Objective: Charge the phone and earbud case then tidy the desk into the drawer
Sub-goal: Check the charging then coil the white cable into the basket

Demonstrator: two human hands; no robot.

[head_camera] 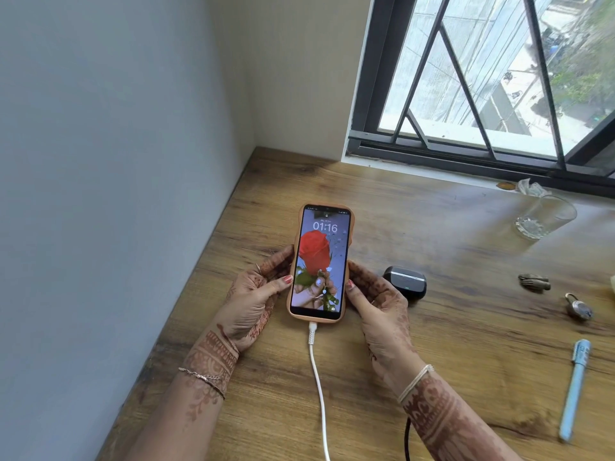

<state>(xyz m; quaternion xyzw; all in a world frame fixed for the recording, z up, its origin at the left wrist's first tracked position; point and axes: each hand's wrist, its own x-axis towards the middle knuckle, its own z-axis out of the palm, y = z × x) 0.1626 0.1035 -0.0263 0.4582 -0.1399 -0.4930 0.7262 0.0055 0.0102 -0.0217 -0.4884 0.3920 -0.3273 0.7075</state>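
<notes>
A phone (320,261) in a tan case is held over the wooden desk (449,327), its screen lit with a red rose and 01:16. A white cable (317,377) is plugged into its bottom end and runs toward me. My left hand (256,294) grips the phone's left edge, thumb on the screen's rim. My right hand (376,304) grips the right edge. A dark earbud case (407,282) lies just right of my right hand. A black cable (407,439) shows beside my right forearm; its end is hidden.
On the right of the desk lie a clear glass (545,217), a small brass piece (534,281), a padlock (579,307) and a light blue pen (574,390). A wall borders the desk on the left; a barred window (482,78) stands behind.
</notes>
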